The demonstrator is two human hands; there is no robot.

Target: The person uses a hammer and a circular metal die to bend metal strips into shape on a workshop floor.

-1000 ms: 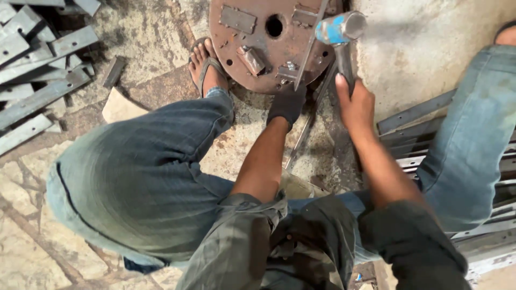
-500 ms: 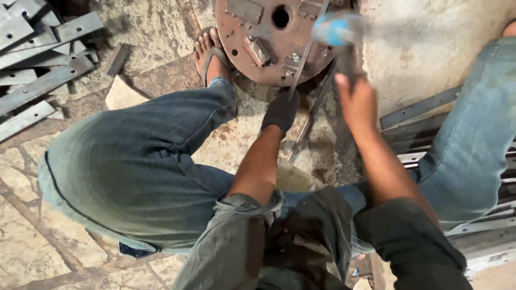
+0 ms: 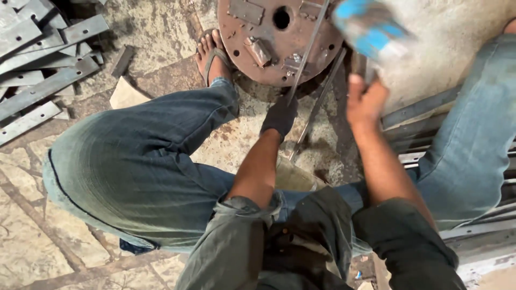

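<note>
Left hand (image 3: 279,115): gloved, gripping one thin metal strip (image 3: 309,48).
Right hand (image 3: 365,102): closed on one blurred blue-headed hammer (image 3: 368,27).
Strip: lies across one rusty round plate (image 3: 258,32), just ahead of both hands.

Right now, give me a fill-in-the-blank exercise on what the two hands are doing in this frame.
1. The left hand wears a dark ____.
2. The left hand holds a thin metal strip against the rusty ____ plate.
3. The right hand holds a hammer whose blurred head is ____ in colour.

Missing words: glove; round; blue
</note>
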